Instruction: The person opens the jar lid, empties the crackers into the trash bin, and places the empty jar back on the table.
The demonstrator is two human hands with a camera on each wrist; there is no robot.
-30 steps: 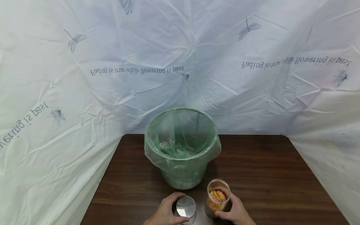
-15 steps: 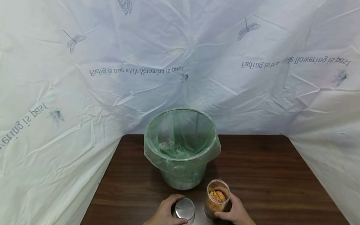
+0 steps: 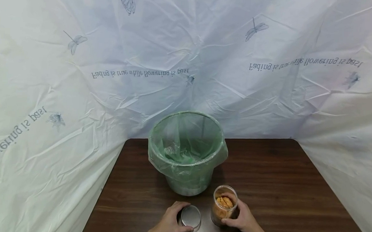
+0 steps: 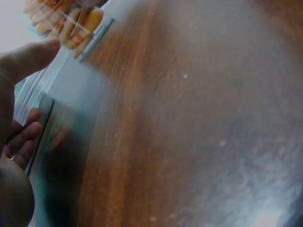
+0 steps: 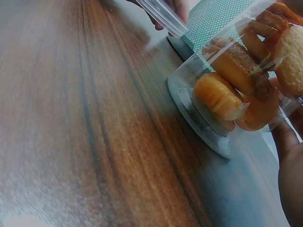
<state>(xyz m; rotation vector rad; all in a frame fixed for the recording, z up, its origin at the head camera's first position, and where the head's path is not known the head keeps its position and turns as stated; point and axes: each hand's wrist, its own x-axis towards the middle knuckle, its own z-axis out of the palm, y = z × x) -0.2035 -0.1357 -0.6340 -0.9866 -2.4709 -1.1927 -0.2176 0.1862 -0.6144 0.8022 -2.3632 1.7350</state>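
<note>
My left hand (image 3: 170, 222) grips a round clear lid (image 3: 191, 217) by its edge, thumb on the near side and fingers on the far side. In the left wrist view the lid (image 4: 40, 87) shows as a ridged clear rim. To its right, my right hand (image 3: 245, 218) holds an uncovered clear jar (image 3: 221, 214) round its side. Golden-brown pieces of baked snack (image 3: 224, 201) fill much of the jar. The right wrist view shows these snack pieces (image 5: 220, 97) through the wall, some like small bread rolls. Lid and jar are apart.
Behind both hands stands a bin (image 3: 187, 182) lined with a green translucent bag, with crumpled clear plastic inside. All of it sits on a dark wood-grain table (image 3: 273, 189). Printed white sheeting (image 3: 187, 88) hangs round the table's back and sides.
The left hand and lid have shifted slightly toward me and left, and the bright glare on the lid has gone. The right hand and jar look nearly still.
</note>
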